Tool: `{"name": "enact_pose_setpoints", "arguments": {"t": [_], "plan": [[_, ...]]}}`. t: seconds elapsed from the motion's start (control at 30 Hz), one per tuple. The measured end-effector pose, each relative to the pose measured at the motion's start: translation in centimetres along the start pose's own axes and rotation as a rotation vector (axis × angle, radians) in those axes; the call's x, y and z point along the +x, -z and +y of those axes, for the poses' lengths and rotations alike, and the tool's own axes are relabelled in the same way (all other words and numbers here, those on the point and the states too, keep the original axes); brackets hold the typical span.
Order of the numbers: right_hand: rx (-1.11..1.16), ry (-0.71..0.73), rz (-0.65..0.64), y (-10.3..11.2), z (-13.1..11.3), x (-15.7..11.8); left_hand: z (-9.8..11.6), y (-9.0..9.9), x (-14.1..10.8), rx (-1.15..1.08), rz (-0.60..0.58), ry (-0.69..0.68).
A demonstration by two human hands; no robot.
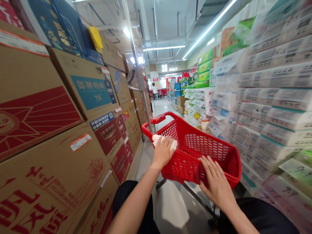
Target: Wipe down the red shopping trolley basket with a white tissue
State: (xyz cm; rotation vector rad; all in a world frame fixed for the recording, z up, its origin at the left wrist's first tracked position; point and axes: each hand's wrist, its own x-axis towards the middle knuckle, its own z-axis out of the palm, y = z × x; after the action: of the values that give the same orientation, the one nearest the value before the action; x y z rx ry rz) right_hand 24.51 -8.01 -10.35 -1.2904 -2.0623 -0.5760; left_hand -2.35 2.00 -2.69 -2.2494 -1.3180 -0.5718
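A red plastic shopping cart with perforated basket walls stands right in front of me, and I see nothing lying in its basket. My left hand is closed over a crumpled white wipe, pressing it on the near rim beside the handle end; whether it is paper or cloth I cannot tell. Against the basket's near side, farther right, my right hand rests with fingers stretched out and nothing in them. My knees flank the cart's grey metal legs.
Stacked cardboard cartons wall the left side, with a metal post at their far end. Packs of tissue paper are piled high on the right. Between them a pale floor aisle runs back towards a seated person.
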Motion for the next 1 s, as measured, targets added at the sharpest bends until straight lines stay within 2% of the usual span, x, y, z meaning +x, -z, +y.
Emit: {"name": "enact_pose_setpoints", "arguments": {"t": [0.07, 0.13, 0.33, 0.43, 0.57, 0.67, 0.83, 0.9, 1.0], "plan": [[-0.004, -0.012, 0.004, -0.2, -0.2, 0.1, -0.5, -0.1, 0.1, 0.013, 0.024, 0.062], [-0.005, -0.022, 0.010, -0.4, -0.4, 0.2, 1.0, -0.4, -0.2, -0.010, 0.023, 0.074], [0.021, -0.017, 0.026, -0.7, -0.4, -0.1, 11.0, -1.1, -2.2, -0.202, 0.016, -0.116], [0.061, -0.016, 0.032, -0.7, -0.1, -0.4, 13.3, -0.7, -2.8, -0.222, 0.009, -0.095], [0.209, -0.094, 0.035, 0.0, -0.2, -0.2, 12.9, -0.2, -2.7, -0.228, -0.011, -0.119], [0.344, -0.184, 0.054, 1.3, -1.3, 0.7, 12.7, 0.0, -1.6, -0.254, -0.042, -0.092], [0.435, -0.084, 0.010, 2.7, -2.9, 2.0, 13.1, 0.0, 1.3, -0.292, -0.235, -0.088], [0.431, -0.108, -0.031, 2.3, -2.7, 2.0, 12.6, 0.2, 1.8, -0.325, -0.226, -0.112], [0.317, -0.119, -0.054, 1.3, -1.5, 1.5, 10.3, 0.6, 1.3, -0.384, -0.145, -0.113]]}}
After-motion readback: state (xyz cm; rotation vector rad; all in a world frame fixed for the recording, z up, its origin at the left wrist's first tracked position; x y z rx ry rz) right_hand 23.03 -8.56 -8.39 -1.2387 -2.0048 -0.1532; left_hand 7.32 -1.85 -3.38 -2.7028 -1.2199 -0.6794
